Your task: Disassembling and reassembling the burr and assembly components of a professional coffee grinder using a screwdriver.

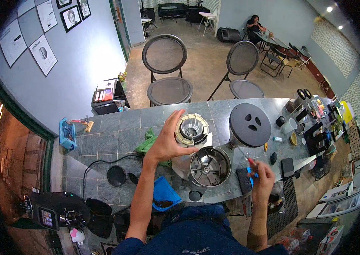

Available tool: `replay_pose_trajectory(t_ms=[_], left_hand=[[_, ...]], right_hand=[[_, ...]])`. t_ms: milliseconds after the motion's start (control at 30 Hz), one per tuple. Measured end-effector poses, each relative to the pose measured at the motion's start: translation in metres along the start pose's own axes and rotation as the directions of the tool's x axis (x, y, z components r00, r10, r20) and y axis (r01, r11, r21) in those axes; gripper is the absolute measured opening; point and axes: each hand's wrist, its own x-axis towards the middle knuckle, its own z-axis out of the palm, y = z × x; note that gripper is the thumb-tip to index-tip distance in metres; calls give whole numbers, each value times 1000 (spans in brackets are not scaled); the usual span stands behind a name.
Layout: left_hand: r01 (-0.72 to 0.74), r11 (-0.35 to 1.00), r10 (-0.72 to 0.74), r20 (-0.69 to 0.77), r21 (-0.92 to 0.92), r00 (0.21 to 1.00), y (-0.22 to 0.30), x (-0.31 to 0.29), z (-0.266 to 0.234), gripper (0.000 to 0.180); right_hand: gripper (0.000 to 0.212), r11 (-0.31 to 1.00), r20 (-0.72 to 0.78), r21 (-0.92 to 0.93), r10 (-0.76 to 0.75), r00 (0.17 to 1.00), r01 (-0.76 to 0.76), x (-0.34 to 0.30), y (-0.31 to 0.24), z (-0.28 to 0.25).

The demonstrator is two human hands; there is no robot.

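A coffee grinder stands taken apart on the counter. My left hand (169,140) is spread along the left side of its ring-shaped collar (192,128), thumb stretched over the near edge. Just in front of that thumb is the round metal grinding chamber (210,166), with a bladed plate and a central screw inside. To the right, my right hand (263,176) is closed around a thin screwdriver (251,161) with a red handle, its shaft pointing toward the chamber's far right. A black-lidded hopper (250,125) stands beyond it. Beneath the right hand lies a brush (244,182) with dark bristles.
A blue dustpan (165,193) holding dark grounds lies near the front edge, and a green cloth (148,142) lies behind my left forearm. A black cord (103,161) crosses the left counter. Cups and jars (290,125) crowd the right end. Two chairs (165,55) stand beyond.
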Motion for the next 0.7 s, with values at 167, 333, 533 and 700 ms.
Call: replay_pose_trajectory(t_ms=[167, 333, 533, 700], left_hand=[[-116, 966, 87, 128, 233, 988, 9, 20, -17, 128], [-328, 859, 250, 237, 393, 939, 16, 38, -23, 132], [-321, 774, 96, 400, 546, 912, 39, 49, -26, 116], [-273, 744, 112, 290, 609, 950, 38, 41, -15, 102]], right_hand=[[21, 958, -47, 168, 242, 969, -232, -22, 68, -24], [22, 937, -98, 35, 348, 932, -346, -34, 114, -26], [25, 907, -61, 53, 421, 905, -419, -35, 145, -26], [24, 900, -121, -19, 431, 894, -436, -28, 150, -17]])
